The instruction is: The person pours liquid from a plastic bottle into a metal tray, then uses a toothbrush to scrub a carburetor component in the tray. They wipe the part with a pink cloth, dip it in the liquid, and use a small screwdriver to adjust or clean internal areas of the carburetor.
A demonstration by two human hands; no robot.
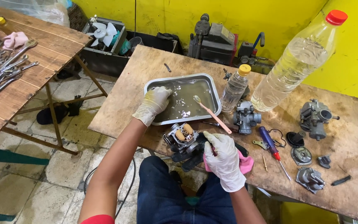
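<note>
A carburetor body [183, 137] is seen lying at the near edge of the wooden workbench [353, 141], float side up: grey cast metal, grimy, with two tan floats showing side by side on top. It is steadied from the right by the right hand [223, 159], gloved in white; the fingers are curled loosely against it and over a pink rag [245, 164], though a firm clasp cannot be made out. Just beyond the carburetor, a metal tray [216, 93] filled with cloudy, yellowish liquid is set. The left hand [156, 101], also gloved, is dipped over the tray's left rim, fingers bent downward into the liquid; whether anything is held there cannot be told. A pink-handled toothbrush [212, 114] is laid across the tray's near right corner, bristles over the liquid. To the right, a second carburetor [245, 118] is stood beside a small bottle with a yellow cap [235, 87], and a large clear bottle with a red cap [299, 58] is tilted behind it. A blue-handled screwdriver [270, 145] is lying further right among loose parts
</note>
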